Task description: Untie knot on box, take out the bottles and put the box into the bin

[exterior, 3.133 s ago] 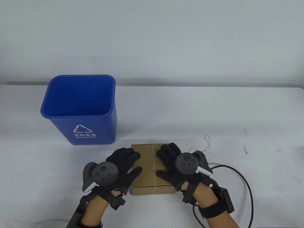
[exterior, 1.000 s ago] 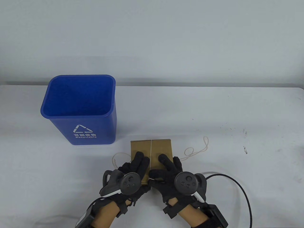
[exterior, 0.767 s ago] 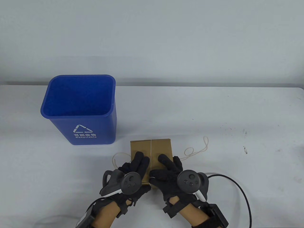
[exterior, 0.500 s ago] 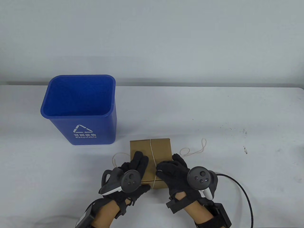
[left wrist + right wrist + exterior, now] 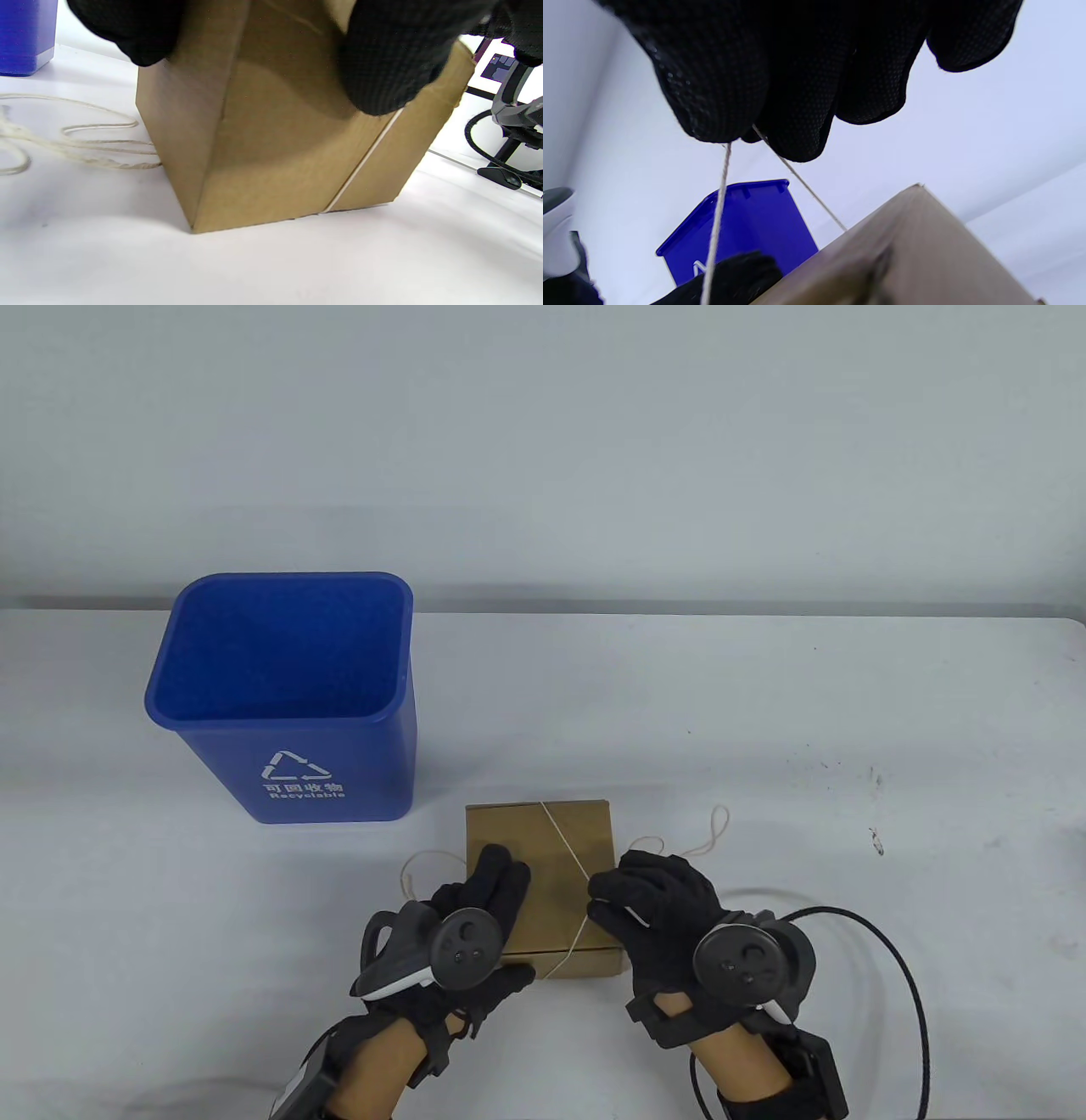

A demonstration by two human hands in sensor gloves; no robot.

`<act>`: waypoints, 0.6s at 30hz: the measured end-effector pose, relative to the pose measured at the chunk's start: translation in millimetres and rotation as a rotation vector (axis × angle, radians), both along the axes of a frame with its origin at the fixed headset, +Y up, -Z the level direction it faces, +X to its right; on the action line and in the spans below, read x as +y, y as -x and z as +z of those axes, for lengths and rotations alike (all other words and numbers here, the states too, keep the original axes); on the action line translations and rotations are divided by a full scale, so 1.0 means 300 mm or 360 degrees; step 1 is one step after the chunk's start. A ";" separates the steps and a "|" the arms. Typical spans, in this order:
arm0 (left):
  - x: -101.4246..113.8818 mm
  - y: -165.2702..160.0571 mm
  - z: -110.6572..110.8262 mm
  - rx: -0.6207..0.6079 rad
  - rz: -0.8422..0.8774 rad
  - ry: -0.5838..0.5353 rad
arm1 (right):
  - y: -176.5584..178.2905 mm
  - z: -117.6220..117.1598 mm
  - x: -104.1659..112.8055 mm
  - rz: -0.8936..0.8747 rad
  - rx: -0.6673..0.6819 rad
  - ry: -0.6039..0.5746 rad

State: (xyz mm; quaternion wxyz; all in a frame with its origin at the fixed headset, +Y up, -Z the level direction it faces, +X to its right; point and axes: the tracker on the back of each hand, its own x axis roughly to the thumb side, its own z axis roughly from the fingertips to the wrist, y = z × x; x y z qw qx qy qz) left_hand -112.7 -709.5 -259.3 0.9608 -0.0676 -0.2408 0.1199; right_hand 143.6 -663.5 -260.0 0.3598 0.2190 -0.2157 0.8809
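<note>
Since the earlier frames the right hand (image 5: 657, 899) has drawn rightward off the box top, pulling the string (image 5: 567, 844) from a straight line across the lid into a diagonal; the loose loops on the right lie nearer the hand. The left hand has not shifted.

Left to right: a blue bin (image 5: 284, 695) marked "Recyclable" stands upright on the white worktop (image 5: 764, 704), open and well apart from the hands. The left hand (image 5: 475, 916) lies with straight fingers flat on the left part of the box (image 5: 543, 882), its thumb at the near front edge; it presses and grasps nothing. A slack string end (image 5: 424, 865) loops on the worktop just left of the box. The closed cardboard box sits near the front edge, right of the bin. The right hand is at the box's right edge, its fingertips (image 5: 721, 106) pinching the taut string, which runs from the far top edge to the pinch and down the front face. Further loops (image 5: 700, 836) trail beside it. A black cable (image 5: 891, 976) curves on the far right.
</note>
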 end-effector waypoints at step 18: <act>-0.004 0.011 -0.006 0.0015 0.0007 0.0010 | -0.173 -0.061 0.026 0.0266 -0.0467 -0.0199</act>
